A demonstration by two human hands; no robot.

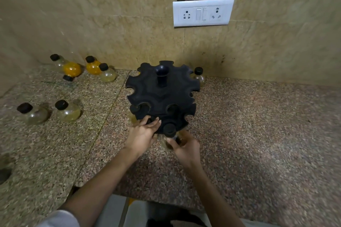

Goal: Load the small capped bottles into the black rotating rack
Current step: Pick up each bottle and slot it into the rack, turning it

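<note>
The black rotating rack (162,94) stands on the granite counter, with notched slots round its edge and a central post. My left hand (143,132) rests on its near left rim, fingers laid on the plastic. My right hand (184,146) holds a clear round bottle with a black cap (170,131) at the rack's near edge; whether the neck sits in a slot is hard to tell. Another clear bottle (199,75) stands at the rack's far right side. Two yellow-filled bottles (72,69) (93,66) and several clear ones (108,73) (67,110) (34,113) lie or stand at the left.
A tiled wall rises right behind the rack, with a white socket and switch plate (203,12) on it. The counter's front edge (166,202) runs just below my forearms. A dark round object (4,175) sits at the far left edge.
</note>
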